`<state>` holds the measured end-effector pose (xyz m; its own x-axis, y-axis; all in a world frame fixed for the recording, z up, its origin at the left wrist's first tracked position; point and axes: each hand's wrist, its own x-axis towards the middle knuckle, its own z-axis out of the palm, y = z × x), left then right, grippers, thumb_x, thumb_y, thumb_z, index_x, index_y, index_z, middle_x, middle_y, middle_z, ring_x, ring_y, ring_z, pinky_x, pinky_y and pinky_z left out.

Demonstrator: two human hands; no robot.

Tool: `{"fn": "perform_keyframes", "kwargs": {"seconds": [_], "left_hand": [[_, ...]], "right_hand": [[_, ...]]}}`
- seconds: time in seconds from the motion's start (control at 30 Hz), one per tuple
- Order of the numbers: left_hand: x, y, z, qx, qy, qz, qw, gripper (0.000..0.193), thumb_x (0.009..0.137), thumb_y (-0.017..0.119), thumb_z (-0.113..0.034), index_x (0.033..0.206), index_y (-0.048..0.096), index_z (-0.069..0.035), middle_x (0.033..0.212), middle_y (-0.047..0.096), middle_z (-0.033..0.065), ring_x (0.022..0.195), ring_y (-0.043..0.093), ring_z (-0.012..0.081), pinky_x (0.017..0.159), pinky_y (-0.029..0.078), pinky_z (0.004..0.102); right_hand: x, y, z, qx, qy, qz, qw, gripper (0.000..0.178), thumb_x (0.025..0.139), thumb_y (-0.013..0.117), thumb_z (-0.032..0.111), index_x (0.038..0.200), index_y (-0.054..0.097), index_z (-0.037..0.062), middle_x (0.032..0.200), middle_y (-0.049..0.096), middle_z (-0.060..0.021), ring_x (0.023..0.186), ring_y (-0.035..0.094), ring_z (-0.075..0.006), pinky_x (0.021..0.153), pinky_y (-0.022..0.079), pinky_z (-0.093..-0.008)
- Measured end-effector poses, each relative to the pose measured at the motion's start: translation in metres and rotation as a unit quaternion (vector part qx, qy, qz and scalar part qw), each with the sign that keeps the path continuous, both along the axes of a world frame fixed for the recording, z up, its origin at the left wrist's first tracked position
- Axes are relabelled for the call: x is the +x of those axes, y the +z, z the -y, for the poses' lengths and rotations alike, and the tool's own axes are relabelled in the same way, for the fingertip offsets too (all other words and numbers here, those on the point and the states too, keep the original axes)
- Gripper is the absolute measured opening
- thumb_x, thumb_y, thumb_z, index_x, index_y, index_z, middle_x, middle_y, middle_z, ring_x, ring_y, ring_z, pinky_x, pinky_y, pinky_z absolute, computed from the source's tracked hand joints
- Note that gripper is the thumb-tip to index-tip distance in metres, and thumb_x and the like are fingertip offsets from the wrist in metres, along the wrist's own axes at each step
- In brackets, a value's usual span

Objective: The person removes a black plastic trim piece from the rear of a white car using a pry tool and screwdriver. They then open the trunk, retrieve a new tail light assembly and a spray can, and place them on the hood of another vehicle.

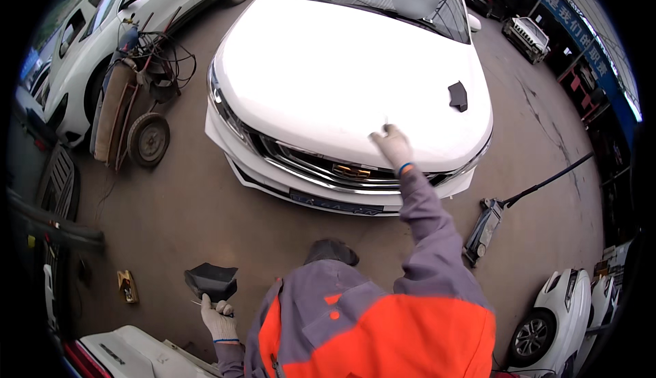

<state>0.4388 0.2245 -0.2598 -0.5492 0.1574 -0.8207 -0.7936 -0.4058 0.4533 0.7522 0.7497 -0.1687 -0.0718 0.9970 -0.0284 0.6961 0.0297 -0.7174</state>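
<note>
White car [342, 57], nose toward the wearer, fills the upper middle of the frame; its pale bonnet carries one loose piece

Trolley jack [484, 233] on the floor, right of middle, well apart from both hands, handle slanting to the upper right

Black angular tray-like piece [210, 280], lower left of the frame, over the floor; long axis runs roughly across the frame; it sits just above the left hand [220, 321], gloved, whose fingers are clamped on its lower edge

Right hand [393, 147], gloved, centre right of the frame, over the front edge of the bonnet, arm stretched out, fingers toward the upper left; motion-blurred, so cannot tell whether fingers are apart or together, or whether the pale speck at their tips is something held

Small black bent piece [458, 96] lying on the bonnet, upper right of the frame; long axis close to upright in the frame, foot leaning a little right

Key relation: this piece lies up and to the right of the right fingers, apart from them, off the line they point along; right hand clearly the nearer, left far off at lower left
</note>
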Motion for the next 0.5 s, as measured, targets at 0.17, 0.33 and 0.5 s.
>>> {"fn": "perform_keyframes", "kwargs": {"seconds": [0.17,0.33,0.5], "left_hand": [[0.046,0.010,-0.075,0.038,-0.045,-0.042,0.997,0.032,0.097,0.062,-0.044,0.082,0.047,-0.019,0.060,0.027,-0.0064,0.044,0.027,0.0068,0.039,0.023,0.0218],[0.145,-0.015,-0.179,0.058,-0.087,-0.014,0.994,0.030,0.093,0.069,-0.042,0.087,0.052,-0.018,0.064,0.035,-0.0070,0.045,0.025,0.0065,0.041,0.020,0.0221],[0.232,0.015,-0.251,0.107,-0.194,-0.034,0.974,0.029,0.091,0.071,-0.036,0.101,0.053,-0.015,0.079,0.051,-0.0041,0.047,0.028,0.0054,0.041,0.020,0.0220]], "right_hand": [[0.168,0.040,-0.169,0.046,-0.221,0.185,0.957,0.080,0.076,0.071,0.054,0.124,0.053,-0.0082,0.116,0.065,-0.0316,0.109,0.066,-0.0402,0.096,0.051,-0.0435],[0.259,0.058,-0.291,0.014,-0.204,0.289,0.935,0.079,0.077,0.072,0.052,0.127,0.051,-0.0055,0.120,0.065,-0.0279,0.114,0.064,-0.0371,0.098,0.050,-0.0429],[0.253,0.061,-0.382,-0.004,-0.031,0.367,0.930,0.073,0.077,0.072,0.049,0.124,0.054,-0.0036,0.119,0.065,-0.0252,0.113,0.063,-0.0357,0.097,0.048,-0.0415]]}}
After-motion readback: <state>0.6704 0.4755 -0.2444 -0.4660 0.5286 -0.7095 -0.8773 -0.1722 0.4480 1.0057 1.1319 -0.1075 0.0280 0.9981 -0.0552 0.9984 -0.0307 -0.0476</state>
